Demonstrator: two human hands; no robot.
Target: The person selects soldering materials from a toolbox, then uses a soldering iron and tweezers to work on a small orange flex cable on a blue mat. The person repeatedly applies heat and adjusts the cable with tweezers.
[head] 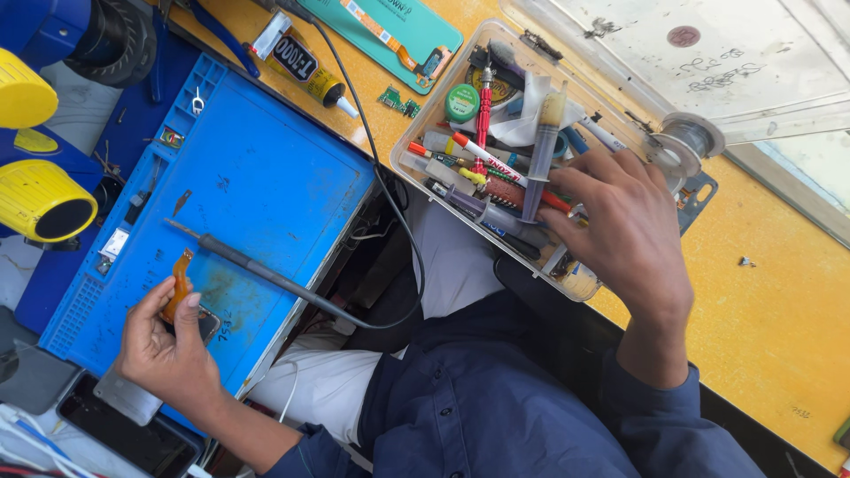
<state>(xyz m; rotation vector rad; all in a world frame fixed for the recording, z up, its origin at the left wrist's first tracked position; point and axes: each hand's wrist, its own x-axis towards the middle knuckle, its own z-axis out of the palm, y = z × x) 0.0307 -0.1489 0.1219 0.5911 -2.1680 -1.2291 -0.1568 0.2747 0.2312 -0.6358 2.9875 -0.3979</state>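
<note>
At seven o'clock, left hand (168, 350) pinches one orange flex strip (180, 285), long axis toward twelve. At three o'clock, right hand (624, 226) reaches loosely curled into one clear tool box (580, 281); two yellow cups (35, 199) at nine.

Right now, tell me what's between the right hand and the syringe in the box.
Nothing visible. The right hand is in the open clear box, fingertips beside the syringe, which lies on top of the other tools. The left hand pinches an orange flex cable over the blue mat, well aside.
</note>
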